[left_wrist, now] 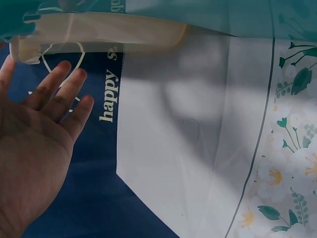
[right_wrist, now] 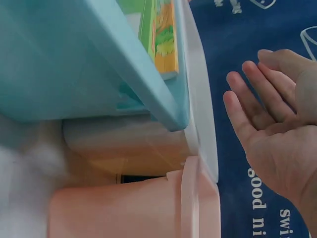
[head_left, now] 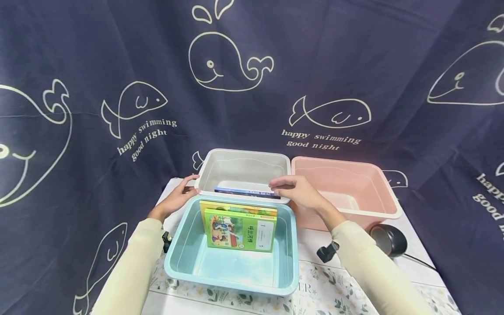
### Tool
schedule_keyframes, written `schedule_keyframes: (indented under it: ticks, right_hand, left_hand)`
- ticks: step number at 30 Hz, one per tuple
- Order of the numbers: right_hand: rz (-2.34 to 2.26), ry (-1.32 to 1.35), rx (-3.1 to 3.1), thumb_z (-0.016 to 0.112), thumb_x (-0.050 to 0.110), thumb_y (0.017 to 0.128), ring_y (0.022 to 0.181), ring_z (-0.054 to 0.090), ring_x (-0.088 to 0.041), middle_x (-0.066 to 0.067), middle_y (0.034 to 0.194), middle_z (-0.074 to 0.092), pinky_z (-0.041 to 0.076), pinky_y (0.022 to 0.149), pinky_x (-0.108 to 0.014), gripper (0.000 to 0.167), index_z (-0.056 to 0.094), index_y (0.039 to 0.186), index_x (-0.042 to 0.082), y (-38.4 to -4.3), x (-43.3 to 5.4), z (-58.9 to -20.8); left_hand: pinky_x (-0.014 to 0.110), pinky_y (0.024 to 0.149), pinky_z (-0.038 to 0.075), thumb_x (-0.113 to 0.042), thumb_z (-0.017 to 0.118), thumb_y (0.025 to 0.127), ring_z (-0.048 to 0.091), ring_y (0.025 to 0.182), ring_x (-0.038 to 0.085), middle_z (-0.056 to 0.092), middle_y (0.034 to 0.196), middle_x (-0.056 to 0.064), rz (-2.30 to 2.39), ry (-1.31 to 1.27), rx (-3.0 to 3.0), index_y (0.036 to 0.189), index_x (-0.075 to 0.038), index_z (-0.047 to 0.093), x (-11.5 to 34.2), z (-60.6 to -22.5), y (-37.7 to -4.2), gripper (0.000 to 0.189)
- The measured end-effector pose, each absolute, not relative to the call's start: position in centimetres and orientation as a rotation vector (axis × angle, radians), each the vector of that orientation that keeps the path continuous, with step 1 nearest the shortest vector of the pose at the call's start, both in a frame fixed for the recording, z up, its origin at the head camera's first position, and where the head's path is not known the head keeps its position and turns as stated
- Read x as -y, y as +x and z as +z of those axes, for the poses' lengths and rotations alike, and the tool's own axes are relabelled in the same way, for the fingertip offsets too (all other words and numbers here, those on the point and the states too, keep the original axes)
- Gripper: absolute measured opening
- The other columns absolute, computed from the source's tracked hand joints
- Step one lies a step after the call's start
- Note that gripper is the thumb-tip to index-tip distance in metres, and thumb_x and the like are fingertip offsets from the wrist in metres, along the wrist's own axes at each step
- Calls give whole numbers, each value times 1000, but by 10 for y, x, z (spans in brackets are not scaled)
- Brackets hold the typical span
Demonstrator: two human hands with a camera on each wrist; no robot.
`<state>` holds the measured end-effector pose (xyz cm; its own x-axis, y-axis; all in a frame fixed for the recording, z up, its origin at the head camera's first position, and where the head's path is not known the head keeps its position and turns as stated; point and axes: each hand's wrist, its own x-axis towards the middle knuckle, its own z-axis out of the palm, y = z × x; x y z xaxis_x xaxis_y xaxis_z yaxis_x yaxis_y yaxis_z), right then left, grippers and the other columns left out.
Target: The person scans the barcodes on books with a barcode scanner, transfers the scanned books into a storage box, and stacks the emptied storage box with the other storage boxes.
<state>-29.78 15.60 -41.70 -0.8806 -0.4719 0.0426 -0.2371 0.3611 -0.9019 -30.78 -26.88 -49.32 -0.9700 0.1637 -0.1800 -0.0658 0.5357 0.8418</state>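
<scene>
My left hand (head_left: 179, 199) is at the left rim of the grey bin (head_left: 208, 158), fingertips right at its edge. In the left wrist view its fingers (left_wrist: 74, 82) are extended and hold nothing. Over the right side of that bin is my right hand (head_left: 299, 190), close above the end of a dark blue book (head_left: 248, 192) standing along the near wall. The right wrist view shows its fingers (right_wrist: 257, 101) loosely spread, with nothing in them. In front, a light blue bin (head_left: 232, 284) holds a green book (head_left: 240, 232) and a yellow-orange book (head_left: 236, 206), both upright against its far side.
A pink bin (head_left: 378, 175) stands right of the grey one. Beside it is a black round object (head_left: 390, 240) with a cable. The bins sit on a flower-patterned tablecloth (head_left: 334, 284), with a navy whale-print curtain (head_left: 252, 118) behind and at the sides.
</scene>
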Motion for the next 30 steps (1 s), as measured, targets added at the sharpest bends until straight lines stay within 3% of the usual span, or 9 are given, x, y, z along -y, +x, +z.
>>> schedule_keyframes:
  ticks: [7, 12, 20, 30]
  right_hand:
    - [-1649, -598, -2333, 72, 7, 95, 119, 72, -29, -19, 126, 74, 56, 94, -18, 33, 71, 127, 1, -267, -159, -422]
    - [-1705, -570, -2243, 73, 2, 92, 116, 72, -34, -22, 123, 74, 58, 94, -22, 33, 71, 125, -2, -254, -148, -435]
    - [-1700, -565, -2169, 67, -3, 92, 118, 70, -39, -29, 126, 70, 59, 94, -25, 35, 67, 127, -9, -246, -134, -450]
    - [-1552, -655, -2274, 66, -7, 90, 113, 72, -39, -26, 122, 73, 61, 91, -28, 34, 68, 124, -9, -248, -118, -454]
  left_hand:
    - [62, 118, 37, -41, 53, 107, 53, 138, 41, 54, 149, 25, 1412, 68, -2533, 162, -30, 23, 269, -491, -308, 64]
    - [63, 118, 37, -41, 54, 107, 54, 137, 40, 55, 148, 24, 1425, 72, -2523, 162, -29, 24, 269, -495, -310, 64]
    - [64, 117, 37, -41, 54, 107, 56, 136, 40, 55, 147, 25, 1419, 97, -2519, 162, -30, 23, 268, -501, -313, 65]
    - [64, 117, 38, -41, 54, 107, 57, 134, 40, 57, 145, 25, 1416, 96, -2520, 162, -28, 23, 268, -495, -310, 65]
